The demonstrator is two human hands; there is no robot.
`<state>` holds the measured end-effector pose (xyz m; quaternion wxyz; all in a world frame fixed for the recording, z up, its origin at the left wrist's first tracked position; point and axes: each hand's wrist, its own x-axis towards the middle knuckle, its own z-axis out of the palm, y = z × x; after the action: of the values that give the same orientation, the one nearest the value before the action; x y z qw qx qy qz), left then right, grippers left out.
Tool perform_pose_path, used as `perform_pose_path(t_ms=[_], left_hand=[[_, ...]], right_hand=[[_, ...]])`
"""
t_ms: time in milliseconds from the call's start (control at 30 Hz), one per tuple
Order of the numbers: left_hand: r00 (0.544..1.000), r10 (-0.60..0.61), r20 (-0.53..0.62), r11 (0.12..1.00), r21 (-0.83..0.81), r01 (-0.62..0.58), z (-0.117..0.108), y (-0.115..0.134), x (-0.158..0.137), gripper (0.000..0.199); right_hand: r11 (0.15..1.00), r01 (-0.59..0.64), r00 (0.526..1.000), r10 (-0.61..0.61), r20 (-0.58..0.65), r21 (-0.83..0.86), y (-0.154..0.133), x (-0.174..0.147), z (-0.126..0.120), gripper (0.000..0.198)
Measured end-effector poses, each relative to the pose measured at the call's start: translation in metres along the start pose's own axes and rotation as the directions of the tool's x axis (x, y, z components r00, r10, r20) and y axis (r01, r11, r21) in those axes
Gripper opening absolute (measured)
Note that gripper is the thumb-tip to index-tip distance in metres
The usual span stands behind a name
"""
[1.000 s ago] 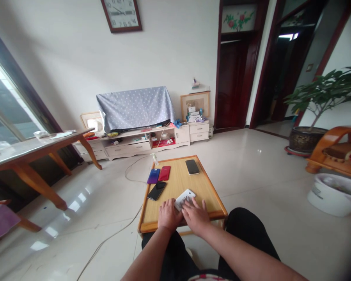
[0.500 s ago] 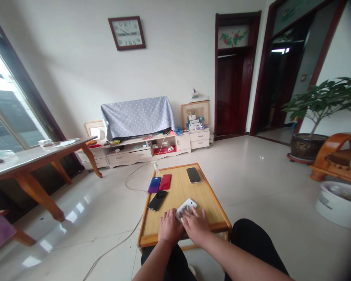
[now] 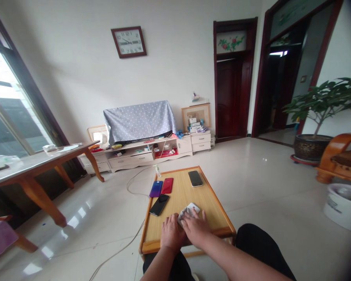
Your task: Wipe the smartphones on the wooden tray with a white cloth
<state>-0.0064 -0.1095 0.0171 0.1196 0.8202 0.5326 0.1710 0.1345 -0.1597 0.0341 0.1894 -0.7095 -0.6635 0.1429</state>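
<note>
A white phone is lying at the near edge of a small table, just beyond the fingertips of the right hand and ahead of the left hand. The right hand is spreading its fingers over a crumpled grey cloth, which is covering part of the phone. The left hand is curving its fingers beside the cloth; whether it is gripping the phone cannot be told.

The tabletop is showing pale wood grain inside a rounded orange-brown rim. A glossy blue-purple phone and a red phone are lying side by side at left, with a black-screened phone nearer. A dark-faced phone is occupying the far right. A pump bottle is standing at the far left corner.

Shiny pale tiles are surrounding the table. Beyond, a dotted blue-grey cover is draping over a low white cabinet.
</note>
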Motion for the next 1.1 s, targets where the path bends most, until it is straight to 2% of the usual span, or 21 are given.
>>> perform_pose_path(t_ms=[167,333,433,633,900,1100], left_hand=[[1.000,0.002,-0.002,1.000,0.003,-0.002,-0.002,0.003,0.000,0.044],[1.000,-0.005,0.011,1.000,-0.009,0.005,0.000,0.000,0.001,0.039],[1.000,0.000,0.024,1.000,-0.010,0.001,0.000,-0.002,0.001,0.046],[1.000,-0.021,0.019,1.000,0.005,0.021,0.000,-0.001,0.001,0.045],[0.998,-0.045,0.053,0.999,0.008,0.045,0.002,-0.001,0.002,0.054],[0.996,-0.035,0.078,0.999,0.020,0.034,-0.004,-0.001,0.002,0.054]], right_hand=[[0.995,-0.101,0.993,0.100,-0.056,-0.019,0.017,0.022,-0.013,0.054],[1.000,0.026,1.000,-0.026,0.005,-0.010,-0.006,0.009,0.001,0.048],[0.996,0.084,0.996,-0.085,0.037,0.008,-0.017,0.006,0.004,0.046],[0.991,0.130,0.990,-0.131,0.057,0.020,-0.008,0.013,-0.007,0.046],[0.991,0.132,0.990,-0.132,0.056,0.005,0.001,-0.018,-0.007,0.048],[0.989,0.145,0.988,-0.144,0.046,-0.005,-0.019,0.008,-0.009,0.047]])
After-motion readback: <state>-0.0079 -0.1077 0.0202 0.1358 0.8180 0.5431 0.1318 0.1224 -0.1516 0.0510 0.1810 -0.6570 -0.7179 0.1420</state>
